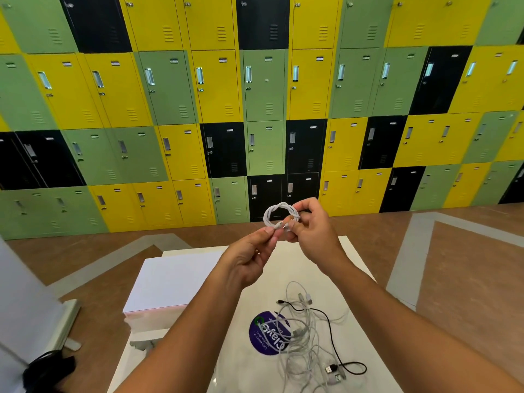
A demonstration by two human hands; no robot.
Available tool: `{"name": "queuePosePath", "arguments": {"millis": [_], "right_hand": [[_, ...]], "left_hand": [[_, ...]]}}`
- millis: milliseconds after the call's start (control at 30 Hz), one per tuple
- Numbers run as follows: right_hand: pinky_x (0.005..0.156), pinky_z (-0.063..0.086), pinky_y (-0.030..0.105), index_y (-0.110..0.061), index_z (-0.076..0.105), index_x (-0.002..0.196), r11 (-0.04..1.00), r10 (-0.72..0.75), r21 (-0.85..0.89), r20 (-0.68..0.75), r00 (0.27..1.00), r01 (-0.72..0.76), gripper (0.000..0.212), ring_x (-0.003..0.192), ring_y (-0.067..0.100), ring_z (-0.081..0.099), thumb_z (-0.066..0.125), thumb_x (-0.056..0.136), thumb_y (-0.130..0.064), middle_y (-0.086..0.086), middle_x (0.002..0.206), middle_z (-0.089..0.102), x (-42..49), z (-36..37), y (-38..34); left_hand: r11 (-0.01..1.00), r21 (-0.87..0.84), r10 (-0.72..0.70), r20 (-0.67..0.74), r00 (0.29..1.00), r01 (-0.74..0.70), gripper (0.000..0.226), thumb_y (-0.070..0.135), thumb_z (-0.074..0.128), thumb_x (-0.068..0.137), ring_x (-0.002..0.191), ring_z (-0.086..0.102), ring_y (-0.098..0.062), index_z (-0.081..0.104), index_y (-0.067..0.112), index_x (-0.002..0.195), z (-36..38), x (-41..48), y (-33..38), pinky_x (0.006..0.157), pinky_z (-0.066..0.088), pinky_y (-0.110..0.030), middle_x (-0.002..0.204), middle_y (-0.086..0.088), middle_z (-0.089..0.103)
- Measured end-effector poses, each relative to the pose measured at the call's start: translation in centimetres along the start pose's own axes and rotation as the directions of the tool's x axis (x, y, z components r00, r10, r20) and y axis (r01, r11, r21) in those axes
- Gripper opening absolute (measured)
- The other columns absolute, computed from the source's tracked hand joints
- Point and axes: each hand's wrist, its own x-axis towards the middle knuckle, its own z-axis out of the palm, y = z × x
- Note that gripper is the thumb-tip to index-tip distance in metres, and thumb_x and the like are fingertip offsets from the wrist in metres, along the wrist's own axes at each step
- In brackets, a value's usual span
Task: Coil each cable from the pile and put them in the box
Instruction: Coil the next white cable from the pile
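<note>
Beyond the white box (170, 282) and to its right, a person holds a coiled white cable (266, 215) up in the air above the counter (286, 265). The right hand (312, 228) grips one side of the small round loop, fingers curled around the gathered turns, likely to stop them springing apart. The left hand (252, 256) pinches the cable's free end between thumb and forefinger just beside the loop, apparently to tuck or wrap it so the coil stays closed.

This cable looks nearly finished but is not yet in the box. The box shows only a flat white top, so it is unclear whether it is open.

Right of the box and nearer the person, a loose pile of cables (306, 333) waits on the counter. Most are white, with one black cable (331, 336), and they partly cover a round purple sticker (263, 336). Far behind the box stands a wall of yellow, green and black lockers (255, 95).
</note>
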Motion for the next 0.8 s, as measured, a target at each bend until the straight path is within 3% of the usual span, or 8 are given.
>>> {"name": "queuePosePath", "arguments": {"millis": [100, 167, 233, 300, 400, 500, 633, 800], "right_hand": [[0.065, 0.060, 0.029, -0.019, 0.051, 0.101, 0.998, 0.041, 0.052, 0.015, 0.999, -0.041, 0.022, 0.072, 0.012, 0.073, 0.056, 0.097, 0.003, 0.004, 0.090, 0.074, -0.3, 0.0, 0.0], [0.065, 0.061, 0.030, -0.015, 0.052, 0.104, 0.994, 0.068, 0.086, 0.031, 0.997, -0.071, 0.020, 0.067, 0.014, 0.070, 0.056, 0.097, 0.004, 0.006, 0.090, 0.074, -0.5, 0.1, 0.1], [0.067, 0.062, 0.034, -0.011, 0.053, 0.107, 0.983, 0.104, 0.149, 0.043, 0.994, -0.109, 0.020, 0.066, 0.019, 0.067, 0.057, 0.096, 0.005, 0.010, 0.093, 0.073, -0.6, 0.0, 0.3], [0.070, 0.062, 0.040, -0.010, 0.054, 0.109, 0.969, 0.129, 0.206, 0.055, 0.990, -0.138, 0.021, 0.069, 0.024, 0.067, 0.059, 0.095, 0.005, 0.015, 0.096, 0.073, -0.7, 0.0, 0.4], [0.071, 0.063, 0.043, -0.012, 0.056, 0.107, 0.969, 0.124, 0.207, 0.067, 0.990, -0.135, 0.022, 0.071, 0.027, 0.070, 0.062, 0.093, 0.005, 0.016, 0.094, 0.073, -0.8, 0.1, 0.5], [0.070, 0.062, 0.043, -0.011, 0.058, 0.105, 0.965, 0.130, 0.220, 0.065, 0.989, -0.141, 0.021, 0.072, 0.028, 0.072, 0.063, 0.092, 0.005, 0.018, 0.097, 0.072, -0.8, 0.1, 0.5], [0.066, 0.061, 0.040, -0.008, 0.062, 0.105, 0.948, 0.169, 0.259, 0.084, 0.982, -0.186, 0.018, 0.067, 0.027, 0.070, 0.064, 0.092, 0.004, 0.018, 0.090, 0.071, -0.6, -0.1, 0.5], [0.062, 0.060, 0.038, -0.007, 0.062, 0.105, 0.923, 0.222, 0.324, -0.007, 0.975, -0.207, 0.017, 0.060, 0.024, 0.068, 0.066, 0.092, 0.002, 0.018, 0.091, 0.072, -0.3, -0.1, 0.7]], "left_hand": [[0.998, 0.052, 0.038, -0.005, 0.999, -0.038, 0.012, -0.004, 0.066, 0.090, 0.073, 0.076, -0.017, 0.069, -0.006, 0.102, 0.0, -0.1, -0.6, 0.056, 0.060, -0.021, 0.089, -0.018, 0.076], [0.978, 0.176, 0.118, -0.047, 0.992, -0.108, 0.016, 0.003, 0.071, 0.088, 0.064, 0.072, -0.013, 0.070, -0.002, 0.104, 0.0, 0.0, -0.8, 0.053, 0.058, -0.021, 0.080, -0.013, 0.075], [0.933, 0.314, 0.206, -0.075, 0.976, -0.173, 0.016, 0.012, 0.078, 0.085, 0.058, 0.062, -0.011, 0.070, 0.005, 0.096, -0.1, 0.4, -1.0, 0.053, 0.055, -0.024, 0.073, -0.006, 0.069], [0.888, 0.396, 0.281, -0.067, 0.957, -0.232, 0.016, 0.019, 0.080, 0.084, 0.066, 0.054, -0.014, 0.065, 0.013, 0.086, -0.2, 0.5, -1.2, 0.053, 0.053, -0.026, 0.077, -0.004, 0.063], [0.872, 0.399, 0.322, -0.031, 0.946, -0.284, 0.016, 0.014, 0.075, 0.089, 0.074, 0.065, -0.017, 0.059, 0.013, 0.085, -0.1, 0.4, -1.4, 0.057, 0.054, -0.028, 0.084, -0.006, 0.070], [0.851, 0.425, 0.355, -0.031, 0.934, -0.309, 0.014, 0.004, 0.071, 0.089, 0.069, 0.071, -0.018, 0.058, 0.009, 0.092, 0.2, 0.4, -1.0, 0.058, 0.055, -0.028, 0.086, -0.012, 0.073], [0.828, 0.476, 0.326, 0.021, 0.945, -0.296, 0.010, -0.002, 0.068, 0.090, 0.070, 0.067, -0.021, 0.065, 0.008, 0.092, 0.1, 0.2, -0.6, 0.055, 0.054, -0.026, 0.086, -0.013, 0.071], [0.865, 0.428, 0.237, 0.111, 0.965, -0.262, 0.006, 0.002, 0.070, 0.090, 0.077, 0.074, -0.018, 0.068, 0.006, 0.094, -0.2, -0.3, -0.4, 0.056, 0.054, -0.023, 0.088, -0.011, 0.076]]}}
